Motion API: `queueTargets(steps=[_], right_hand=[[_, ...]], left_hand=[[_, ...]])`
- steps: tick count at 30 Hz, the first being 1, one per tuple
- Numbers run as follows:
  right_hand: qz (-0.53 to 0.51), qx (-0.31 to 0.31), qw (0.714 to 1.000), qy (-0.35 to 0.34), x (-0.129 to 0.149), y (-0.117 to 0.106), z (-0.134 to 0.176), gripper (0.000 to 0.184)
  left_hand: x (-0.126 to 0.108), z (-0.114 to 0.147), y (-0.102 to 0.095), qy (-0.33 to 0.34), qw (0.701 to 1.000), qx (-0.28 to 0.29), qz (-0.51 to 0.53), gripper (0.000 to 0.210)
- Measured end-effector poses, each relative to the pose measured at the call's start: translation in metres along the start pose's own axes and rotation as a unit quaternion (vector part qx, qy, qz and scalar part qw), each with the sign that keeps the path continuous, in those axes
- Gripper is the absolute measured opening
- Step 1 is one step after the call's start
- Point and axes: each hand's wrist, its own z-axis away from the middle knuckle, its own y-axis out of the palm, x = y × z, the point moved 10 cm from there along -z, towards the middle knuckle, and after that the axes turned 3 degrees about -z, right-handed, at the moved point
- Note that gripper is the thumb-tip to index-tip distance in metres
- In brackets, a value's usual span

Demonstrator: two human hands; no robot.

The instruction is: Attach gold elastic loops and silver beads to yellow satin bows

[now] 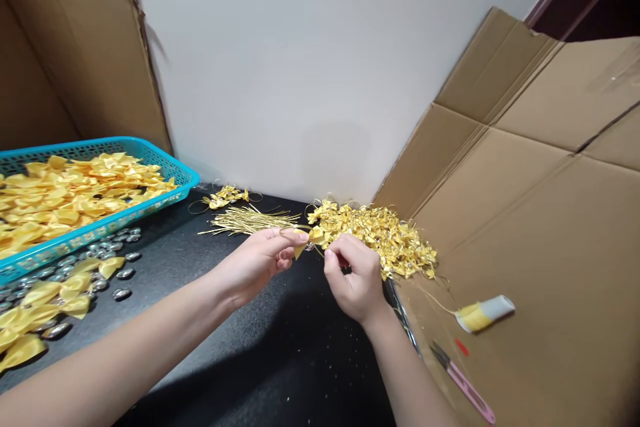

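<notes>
Near the centre of the frame, the left hand is pinching a yellow bow between thumb and forefinger, and the bow is sitting in the gap between the two hands. Just right of it, the right hand is curling its fingers inward, thumb and forefinger gripping a thin gold strand (only a short bit is showing) that is running from beneath the bow.

Behind the hands, a bundle of gold ties is lying on the black tabletop, and a heap of gemmed bows is spreading to the right of centre. At the left edge, a blue basket is holding many loose bows, while dark shiny gems are lying scattered below it. In the lower right, pink-handled snips are resting on cardboard, near a yellow-and-white spool.
</notes>
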Motion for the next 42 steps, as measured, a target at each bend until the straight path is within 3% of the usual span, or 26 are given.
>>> queueTargets(steps=[19,25,29,33,37,42], right_hand=[[-0.036,0.024,0.999,0.003,-0.001,0.008,-0.007,0.023],[-0.078,0.02,0.996,0.037,-0.009,0.01,-0.006,0.022],[-0.166,0.009,0.981,0.1,-0.025,0.015,-0.002,0.017],[-0.27,-0.01,0.947,0.172,-0.045,0.025,0.004,0.017],[-0.337,-0.004,0.923,0.187,-0.051,0.033,0.006,0.019],[-0.362,0.0,0.912,0.192,-0.056,0.037,0.006,0.025]], left_hand=[[-0.004,0.001,0.011,0.037,0.993,0.08,-0.075,0.038],[-0.005,0.0,0.008,0.039,0.995,0.07,-0.068,0.031],[-0.009,0.002,0.009,0.036,0.996,0.057,-0.061,0.029],[-0.011,0.004,0.01,0.039,0.995,0.057,-0.071,0.029],[-0.01,0.004,0.013,0.041,0.994,0.081,-0.067,0.033],[-0.006,0.005,0.015,0.035,0.992,0.099,-0.063,0.032]])
